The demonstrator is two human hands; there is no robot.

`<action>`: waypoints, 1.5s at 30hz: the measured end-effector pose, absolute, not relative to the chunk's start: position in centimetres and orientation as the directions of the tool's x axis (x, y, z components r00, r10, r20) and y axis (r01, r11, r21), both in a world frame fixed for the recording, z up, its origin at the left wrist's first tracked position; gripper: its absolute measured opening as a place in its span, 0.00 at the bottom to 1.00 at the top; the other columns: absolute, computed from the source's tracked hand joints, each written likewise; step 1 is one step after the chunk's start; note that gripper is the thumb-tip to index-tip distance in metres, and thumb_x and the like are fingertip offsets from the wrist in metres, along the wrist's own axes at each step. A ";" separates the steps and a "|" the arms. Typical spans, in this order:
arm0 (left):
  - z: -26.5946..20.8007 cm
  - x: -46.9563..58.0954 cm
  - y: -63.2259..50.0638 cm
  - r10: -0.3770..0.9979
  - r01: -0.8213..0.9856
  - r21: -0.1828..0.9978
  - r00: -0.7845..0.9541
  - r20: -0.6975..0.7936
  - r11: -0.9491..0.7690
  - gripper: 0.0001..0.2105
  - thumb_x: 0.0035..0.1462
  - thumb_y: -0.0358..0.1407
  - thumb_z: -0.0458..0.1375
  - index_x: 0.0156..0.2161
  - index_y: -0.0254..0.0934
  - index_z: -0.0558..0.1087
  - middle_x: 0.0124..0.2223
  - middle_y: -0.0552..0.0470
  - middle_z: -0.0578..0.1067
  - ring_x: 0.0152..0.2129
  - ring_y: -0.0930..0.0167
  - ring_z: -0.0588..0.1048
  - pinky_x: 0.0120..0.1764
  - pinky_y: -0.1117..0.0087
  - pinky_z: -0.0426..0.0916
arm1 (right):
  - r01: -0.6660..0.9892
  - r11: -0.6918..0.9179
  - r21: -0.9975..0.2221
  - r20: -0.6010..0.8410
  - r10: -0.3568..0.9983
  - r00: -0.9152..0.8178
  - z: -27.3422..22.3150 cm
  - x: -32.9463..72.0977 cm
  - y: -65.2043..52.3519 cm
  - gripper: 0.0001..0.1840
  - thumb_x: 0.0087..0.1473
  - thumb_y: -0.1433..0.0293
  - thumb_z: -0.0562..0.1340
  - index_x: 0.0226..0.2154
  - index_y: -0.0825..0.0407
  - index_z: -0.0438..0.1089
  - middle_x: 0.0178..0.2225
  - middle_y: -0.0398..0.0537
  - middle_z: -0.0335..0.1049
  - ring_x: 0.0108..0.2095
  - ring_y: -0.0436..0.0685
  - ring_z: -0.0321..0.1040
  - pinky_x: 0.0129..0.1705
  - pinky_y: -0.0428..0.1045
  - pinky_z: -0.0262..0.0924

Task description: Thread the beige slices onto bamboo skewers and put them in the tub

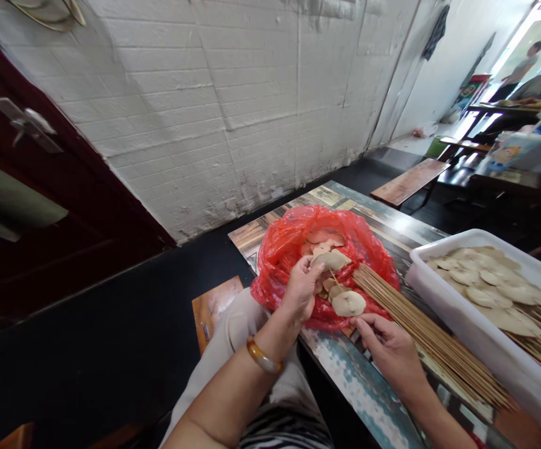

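Observation:
My left hand [302,288] pinches a thin, pale potato slice [333,259] above an open red plastic bag [277,249]. More slices lie inside the bag. Lower and to the right, my right hand [389,344] is closed at the near end of a bamboo skewer [336,280]. Several potato slices [349,304] are threaded on this skewer, and its tip points up toward the slice in my left hand. The part of the skewer in my right fingers is hidden. Beside the bag lies a bundle of bare bamboo sticks [432,337].
At the right of the patterned table [340,358] stands a white plastic tub [462,330] holding skewered slices. A wooden bench [410,181] is beyond the table, and a stool [214,305] is by my leg. People sit and stand in the far right background.

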State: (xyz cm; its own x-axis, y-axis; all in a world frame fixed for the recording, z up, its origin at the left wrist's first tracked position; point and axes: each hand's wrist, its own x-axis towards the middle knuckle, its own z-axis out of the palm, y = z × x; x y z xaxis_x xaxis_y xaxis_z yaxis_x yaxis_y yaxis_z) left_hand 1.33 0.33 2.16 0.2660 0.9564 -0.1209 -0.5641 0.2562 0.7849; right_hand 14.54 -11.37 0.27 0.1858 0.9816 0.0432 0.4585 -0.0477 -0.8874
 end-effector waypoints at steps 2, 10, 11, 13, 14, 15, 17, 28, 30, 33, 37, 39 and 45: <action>2.2 1.4 0.2 0.953 -0.558 0.786 0.277 -0.125 0.266 0.15 0.40 0.36 0.64 0.33 0.35 0.66 0.33 0.51 0.74 0.28 0.71 0.74 0.33 0.72 0.67 | 0.459 -0.057 -0.887 0.033 0.982 0.186 0.3 14.6 -11.4 0.17 0.52 0.57 0.54 0.26 0.52 0.70 0.16 0.40 0.60 0.18 0.50 0.59 0.21 0.44 0.55; 2.4 1.7 -0.2 0.942 -0.574 0.763 0.306 -0.136 0.297 0.14 0.41 0.35 0.63 0.34 0.34 0.67 0.35 0.50 0.74 0.29 0.71 0.76 0.36 0.71 0.67 | 0.452 -0.051 -0.891 0.050 0.976 0.210 0.2 14.6 -11.4 0.17 0.52 0.57 0.55 0.26 0.52 0.69 0.17 0.40 0.59 0.18 0.50 0.58 0.21 0.44 0.54; 2.4 1.7 -0.2 0.940 -0.567 0.766 0.311 -0.139 0.301 0.14 0.41 0.36 0.63 0.34 0.34 0.67 0.35 0.50 0.74 0.29 0.70 0.76 0.36 0.71 0.67 | 0.449 -0.052 -0.892 0.049 0.976 0.211 0.2 14.6 -11.4 0.17 0.52 0.57 0.55 0.26 0.52 0.69 0.17 0.40 0.59 0.18 0.50 0.57 0.21 0.44 0.54; 2.3 1.7 -0.2 0.939 -0.552 0.776 0.309 -0.148 0.305 0.14 0.41 0.36 0.64 0.33 0.34 0.67 0.34 0.50 0.74 0.27 0.70 0.76 0.35 0.70 0.67 | 0.443 -0.060 -0.895 0.039 0.976 0.212 0.1 14.7 -11.4 0.17 0.52 0.57 0.55 0.26 0.52 0.69 0.17 0.40 0.59 0.18 0.50 0.58 0.21 0.44 0.54; 2.2 1.7 -0.2 0.941 -0.545 0.781 0.303 -0.154 0.303 0.14 0.41 0.36 0.64 0.33 0.34 0.67 0.33 0.50 0.74 0.27 0.70 0.76 0.34 0.70 0.67 | 0.444 -0.064 -0.894 0.035 0.977 0.211 0.1 14.7 -11.4 0.17 0.52 0.57 0.55 0.26 0.52 0.69 0.17 0.40 0.59 0.19 0.50 0.58 0.21 0.44 0.54; 2.2 1.7 -0.2 0.942 -0.540 0.786 0.295 -0.158 0.301 0.14 0.41 0.36 0.63 0.33 0.34 0.67 0.33 0.50 0.74 0.26 0.70 0.76 0.33 0.70 0.67 | 0.446 -0.065 -0.893 0.034 0.977 0.210 0.1 14.7 -11.4 0.17 0.52 0.57 0.55 0.26 0.52 0.69 0.17 0.40 0.60 0.19 0.50 0.58 0.21 0.44 0.55; 1.9 1.6 -0.2 0.947 -0.533 0.794 0.279 -0.161 0.292 0.14 0.41 0.37 0.63 0.34 0.34 0.66 0.31 0.50 0.74 0.25 0.71 0.75 0.32 0.70 0.68 | 0.457 -0.058 -0.888 0.039 0.979 0.201 0.2 14.7 -11.4 0.16 0.52 0.58 0.55 0.26 0.52 0.69 0.18 0.41 0.62 0.19 0.50 0.60 0.22 0.44 0.56; 1.1 1.2 0.7 0.982 -0.292 0.955 0.187 0.005 0.051 0.08 0.46 0.33 0.59 0.33 0.34 0.66 0.28 0.52 0.74 0.24 0.74 0.73 0.29 0.74 0.66 | 0.500 -0.039 -0.865 0.062 0.981 0.183 0.2 14.7 -11.4 0.16 0.53 0.58 0.54 0.26 0.52 0.69 0.17 0.41 0.63 0.19 0.50 0.60 0.22 0.44 0.56; 1.2 1.2 0.7 0.984 -0.225 0.974 0.178 0.017 0.024 0.07 0.46 0.32 0.58 0.33 0.33 0.66 0.27 0.53 0.73 0.22 0.75 0.72 0.28 0.75 0.65 | 0.495 -0.042 -0.868 0.064 0.979 0.196 0.3 14.6 -11.4 0.16 0.53 0.58 0.54 0.26 0.52 0.69 0.18 0.41 0.62 0.19 0.50 0.60 0.22 0.44 0.56; 1.3 1.3 0.6 0.980 -0.197 0.980 0.198 0.035 0.005 0.06 0.47 0.32 0.57 0.33 0.33 0.66 0.27 0.53 0.73 0.22 0.76 0.72 0.28 0.76 0.65 | 0.487 -0.044 -0.872 0.070 0.974 0.214 0.3 14.5 -11.4 0.16 0.53 0.58 0.54 0.26 0.52 0.68 0.17 0.40 0.60 0.19 0.50 0.59 0.22 0.44 0.55; 1.5 1.4 0.3 0.965 -0.251 0.968 0.256 0.050 0.016 0.07 0.48 0.33 0.57 0.33 0.33 0.66 0.28 0.52 0.74 0.23 0.75 0.72 0.30 0.74 0.66 | 0.481 -0.040 -0.876 0.076 0.973 0.220 0.4 14.4 -11.5 0.16 0.53 0.58 0.54 0.25 0.52 0.68 0.17 0.40 0.60 0.19 0.49 0.58 0.23 0.44 0.54; 1.5 1.4 0.3 0.961 -0.265 0.964 0.272 0.038 0.037 0.07 0.48 0.33 0.57 0.33 0.34 0.66 0.28 0.52 0.74 0.23 0.74 0.73 0.30 0.73 0.66 | 0.482 -0.039 -0.875 0.081 0.971 0.226 0.4 14.4 -11.4 0.16 0.53 0.58 0.54 0.26 0.52 0.69 0.17 0.40 0.60 0.19 0.49 0.58 0.23 0.44 0.54; 1.8 1.4 0.0 0.944 -0.263 0.959 0.330 -0.011 0.103 0.08 0.46 0.34 0.58 0.33 0.33 0.66 0.27 0.52 0.75 0.23 0.73 0.74 0.29 0.73 0.67 | 0.477 -0.032 -0.878 0.086 0.971 0.224 0.4 14.5 -11.4 0.16 0.53 0.58 0.54 0.27 0.53 0.69 0.17 0.39 0.59 0.19 0.50 0.58 0.23 0.44 0.54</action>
State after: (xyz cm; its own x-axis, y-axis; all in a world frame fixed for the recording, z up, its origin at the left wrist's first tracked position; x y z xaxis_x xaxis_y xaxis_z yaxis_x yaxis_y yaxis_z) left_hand 1.40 0.03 1.83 0.3300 0.9439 -0.0106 -0.2629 0.1027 0.9593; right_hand 14.54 -11.43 0.43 0.2243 0.9707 0.0862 0.4774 -0.0323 -0.8781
